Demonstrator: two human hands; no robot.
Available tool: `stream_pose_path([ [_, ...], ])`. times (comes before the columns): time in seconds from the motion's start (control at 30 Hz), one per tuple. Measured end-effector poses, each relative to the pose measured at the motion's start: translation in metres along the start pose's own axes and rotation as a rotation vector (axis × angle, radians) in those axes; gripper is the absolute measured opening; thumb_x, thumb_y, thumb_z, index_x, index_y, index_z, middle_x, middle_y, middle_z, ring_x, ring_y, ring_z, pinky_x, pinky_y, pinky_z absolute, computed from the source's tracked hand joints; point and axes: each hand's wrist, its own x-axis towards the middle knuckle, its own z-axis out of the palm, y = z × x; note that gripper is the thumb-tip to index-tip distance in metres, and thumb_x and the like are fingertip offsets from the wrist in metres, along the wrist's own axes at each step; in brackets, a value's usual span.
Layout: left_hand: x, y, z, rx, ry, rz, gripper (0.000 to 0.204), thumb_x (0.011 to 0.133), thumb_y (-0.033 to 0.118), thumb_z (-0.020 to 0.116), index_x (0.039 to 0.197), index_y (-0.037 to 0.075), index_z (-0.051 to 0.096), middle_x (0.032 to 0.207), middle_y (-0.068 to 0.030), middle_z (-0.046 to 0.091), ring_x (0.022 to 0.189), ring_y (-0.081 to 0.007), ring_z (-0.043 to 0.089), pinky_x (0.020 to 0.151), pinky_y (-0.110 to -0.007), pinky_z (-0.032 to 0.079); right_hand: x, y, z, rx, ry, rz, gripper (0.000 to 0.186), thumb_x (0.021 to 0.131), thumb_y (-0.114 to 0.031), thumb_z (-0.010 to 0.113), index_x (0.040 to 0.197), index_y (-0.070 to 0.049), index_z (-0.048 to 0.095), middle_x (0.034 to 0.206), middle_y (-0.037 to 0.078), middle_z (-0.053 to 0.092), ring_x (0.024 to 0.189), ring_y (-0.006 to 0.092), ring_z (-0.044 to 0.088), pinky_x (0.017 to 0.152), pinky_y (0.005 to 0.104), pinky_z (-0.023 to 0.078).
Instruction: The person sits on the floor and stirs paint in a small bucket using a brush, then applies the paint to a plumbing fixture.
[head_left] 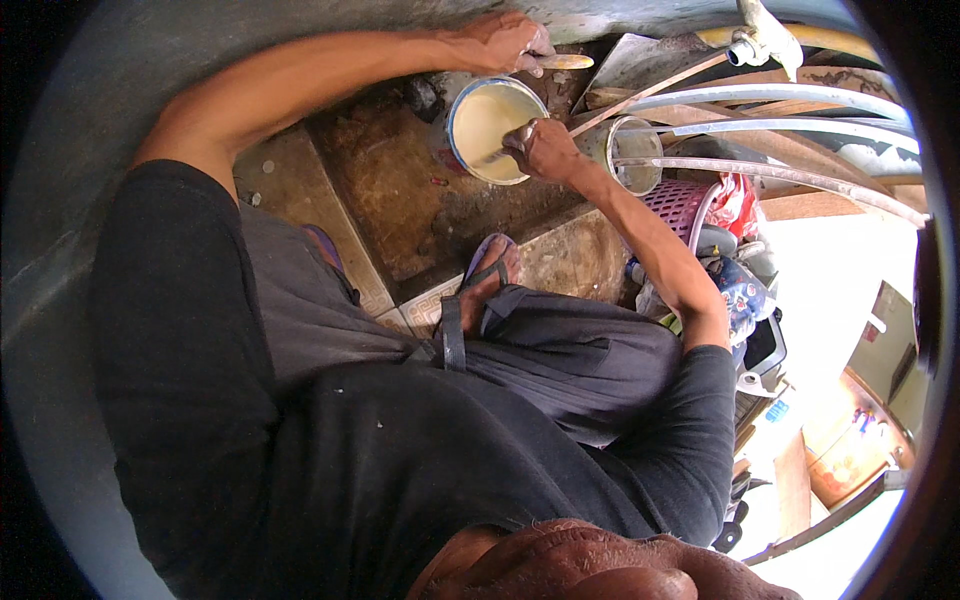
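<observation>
The bucket (453,122) stands on the brown floor (375,185), toward its far right corner, where the tile strip (570,262) bounds the near right edge; it is open and holds cream liquid (492,112). The right hand (547,152) is the nearer one to that liquid: it sits over the bucket's right rim, its fingers curled together and pinching a thin stirrer (487,158). From those fingertips the stirrer slants left and a little toward the person, its lower end in the liquid along the near wall. A wooden strip (655,95) runs from behind this hand toward the far right, roughly in line with the stirrer; I cannot tell whether the two are one piece. The left hand (508,42) is over the bucket's far side, fingers wrapped round a pale yellow handle (566,62) whose long axis lies nearly left to right, its free end pointing right; what is at the other end is hidden. A clear tub (637,178) stands just right of the bucket, partly behind the right wrist, with a pink basket (680,208) on its near side.
</observation>
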Motion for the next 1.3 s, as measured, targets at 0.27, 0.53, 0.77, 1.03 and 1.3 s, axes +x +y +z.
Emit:
stream_pose_path([
  [0.27,-0.003,-0.009,0.0,0.037,0.021,0.055,0.034,0.079,0.018,0.072,0.107,-0.001,0.066,0.11,-0.0199,0.063,0.099,-0.0345,0.062,0.088,-0.039,0.048,0.013,0.004,-0.02,-0.181,-0.047,0.315,0.015,0.078,-0.015,0.057,0.086,-0.007,0.068,0.075,0.016,0.067,0.072,0.0306,0.067,0.064,0.0437,0.053],
  [0.53,0.002,-0.003,-0.004,0.053,0.043,0.146,0.033,0.079,0.017,0.07,0.105,-0.003,0.065,0.102,-0.0187,0.065,0.096,-0.0337,0.063,0.084,-0.038,0.049,0.002,0.002,0.004,0.096,0.158,0.05,0.012,0.072,-0.016,0.062,0.082,-0.011,0.067,0.066,0.012,0.063,0.061,0.0334,0.063,0.055,0.0423,0.052],
  [0.77,-0.004,-0.014,0.001,0.0,0.073,0.064,0.03,0.079,0.013,0.069,0.105,-0.003,0.065,0.097,-0.0184,0.065,0.09,-0.0343,0.063,0.08,-0.039,0.049,0.011,0.012,-0.001,-0.192,0.203,0.181,0.01,0.08,-0.014,0.056,0.08,-0.006,0.063,0.07,0.017,0.064,0.062,0.0348,0.063,0.056,0.047,0.05],
  [1.03,0.002,0.009,-0.015,0.002,-0.063,0.011,0.033,0.079,0.013,0.069,0.108,-0.002,0.066,0.102,-0.0175,0.065,0.091,-0.0334,0.063,0.081,-0.039,0.049,-0.014,-0.004,-0.004,-0.029,0.04,0.356,0.012,0.074,-0.012,0.06,0.085,-0.008,0.064,0.073,0.017,0.063,0.068,0.0355,0.063,0.059,0.0457,0.049],
  [1.3,0.005,0.004,-0.008,0.04,-0.032,0.051,0.034,0.081,0.019,0.069,0.108,-0.002,0.066,0.106,-0.0189,0.064,0.098,-0.0352,0.061,0.088,-0.04,0.047,-0.012,-0.028,0.002,0.082,-0.01,0.124,0.01,0.071,-0.015,0.062,0.08,-0.012,0.066,0.07,0.015,0.065,0.065,0.0356,0.065,0.057,0.0448,0.051],
])
